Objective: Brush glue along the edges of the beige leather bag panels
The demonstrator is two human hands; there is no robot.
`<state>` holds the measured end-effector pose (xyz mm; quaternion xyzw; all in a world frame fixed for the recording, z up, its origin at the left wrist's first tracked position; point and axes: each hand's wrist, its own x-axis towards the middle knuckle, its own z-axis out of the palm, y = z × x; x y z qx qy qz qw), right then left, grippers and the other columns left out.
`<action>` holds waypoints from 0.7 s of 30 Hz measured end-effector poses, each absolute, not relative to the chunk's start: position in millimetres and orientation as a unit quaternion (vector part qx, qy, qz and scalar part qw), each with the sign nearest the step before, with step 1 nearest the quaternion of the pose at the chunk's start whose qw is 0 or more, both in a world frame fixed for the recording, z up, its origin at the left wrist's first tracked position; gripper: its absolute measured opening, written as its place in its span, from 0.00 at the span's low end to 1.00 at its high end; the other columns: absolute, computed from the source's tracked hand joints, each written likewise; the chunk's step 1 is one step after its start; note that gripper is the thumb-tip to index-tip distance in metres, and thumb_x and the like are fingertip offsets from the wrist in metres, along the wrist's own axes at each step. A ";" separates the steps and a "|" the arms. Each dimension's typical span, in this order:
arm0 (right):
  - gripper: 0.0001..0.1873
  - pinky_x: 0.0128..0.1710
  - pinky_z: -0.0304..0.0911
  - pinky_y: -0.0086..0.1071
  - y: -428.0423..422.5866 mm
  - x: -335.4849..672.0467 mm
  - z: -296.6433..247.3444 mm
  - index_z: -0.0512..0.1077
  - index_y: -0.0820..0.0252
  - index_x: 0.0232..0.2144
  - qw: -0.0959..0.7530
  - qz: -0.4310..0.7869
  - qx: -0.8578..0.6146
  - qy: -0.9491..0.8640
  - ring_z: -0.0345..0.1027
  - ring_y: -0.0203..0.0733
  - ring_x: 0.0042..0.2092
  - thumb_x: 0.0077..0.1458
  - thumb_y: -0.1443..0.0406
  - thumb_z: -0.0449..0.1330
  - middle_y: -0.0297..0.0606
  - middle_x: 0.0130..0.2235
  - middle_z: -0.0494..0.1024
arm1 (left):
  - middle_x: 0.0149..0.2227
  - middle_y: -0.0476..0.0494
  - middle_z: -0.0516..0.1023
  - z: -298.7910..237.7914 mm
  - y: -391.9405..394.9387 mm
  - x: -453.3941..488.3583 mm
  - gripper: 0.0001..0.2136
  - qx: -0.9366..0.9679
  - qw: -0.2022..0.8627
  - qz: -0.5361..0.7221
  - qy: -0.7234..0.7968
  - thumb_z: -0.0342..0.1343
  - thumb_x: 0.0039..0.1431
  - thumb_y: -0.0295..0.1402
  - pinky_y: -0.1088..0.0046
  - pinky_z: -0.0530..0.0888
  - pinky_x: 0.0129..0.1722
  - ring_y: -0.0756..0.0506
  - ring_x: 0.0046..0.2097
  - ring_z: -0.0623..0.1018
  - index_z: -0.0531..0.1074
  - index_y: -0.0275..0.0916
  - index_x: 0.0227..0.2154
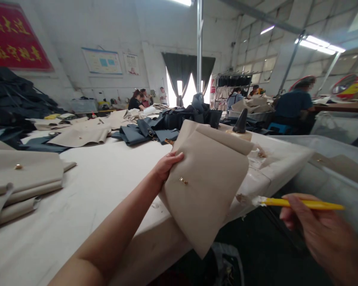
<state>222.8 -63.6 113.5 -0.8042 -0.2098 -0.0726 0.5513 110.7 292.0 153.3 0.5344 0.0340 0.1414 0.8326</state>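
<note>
My left hand [167, 165] is closed on the upper left edge of a beige leather-like bag panel [209, 174], thumb on its face. A small gold clasp sits on the panel, its top part is folded over, and its lower corner hangs past the table edge. In my right hand [319, 230], pinched between thumb and fingers, is a yellow-handled brush [304, 203]. Its whitish, messy tip points left toward the panel and is apart from it. The right hand is slightly blurred.
Beige panels with gold clasps [26, 171] lie stacked on the white table [86, 198] at left. Dark blue pieces [155, 127] are heaped farther back. A black cone [241, 121] stands behind the panel. At right is a translucent bin [340, 182]. Several people work in the background.
</note>
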 end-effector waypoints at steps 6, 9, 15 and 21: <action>0.32 0.19 0.62 0.31 -22.2 217.3 119.7 0.70 0.57 0.22 0.556 0.046 -0.790 -0.255 0.64 0.40 0.19 0.45 0.34 0.57 0.38 0.19 0.72 | 0.35 0.39 0.82 134.3 302.0 114.1 0.15 0.515 0.842 0.157 0.022 0.65 0.49 0.31 0.69 0.79 0.34 0.43 0.32 0.81 0.76 0.32 0.41; 0.36 0.18 0.61 0.31 -4.7 221.9 123.9 0.67 0.56 0.14 0.511 0.056 -0.810 -0.282 0.62 0.39 0.17 0.43 0.31 0.53 0.38 0.15 0.69 | 0.36 0.39 0.82 132.0 303.4 116.1 0.15 0.514 0.845 0.147 0.015 0.65 0.49 0.31 0.68 0.79 0.34 0.43 0.32 0.81 0.76 0.32 0.41; 0.35 0.19 0.63 0.32 15.9 246.8 129.9 0.68 0.56 0.18 0.543 -0.056 -0.796 -0.263 0.65 0.39 0.18 0.43 0.31 0.53 0.39 0.18 0.72 | 0.37 0.39 0.82 124.8 300.9 117.9 0.15 0.515 0.846 0.138 0.020 0.64 0.52 0.30 0.69 0.78 0.37 0.44 0.33 0.82 0.75 0.32 0.43; 0.36 0.17 0.62 0.32 14.2 248.0 116.5 0.67 0.56 0.15 0.522 -0.004 -0.810 -0.267 0.65 0.40 0.16 0.42 0.31 0.53 0.40 0.16 0.71 | 0.36 0.39 0.82 123.2 301.4 120.0 0.15 0.524 0.841 0.131 0.033 0.64 0.50 0.31 0.68 0.78 0.35 0.43 0.33 0.81 0.75 0.32 0.42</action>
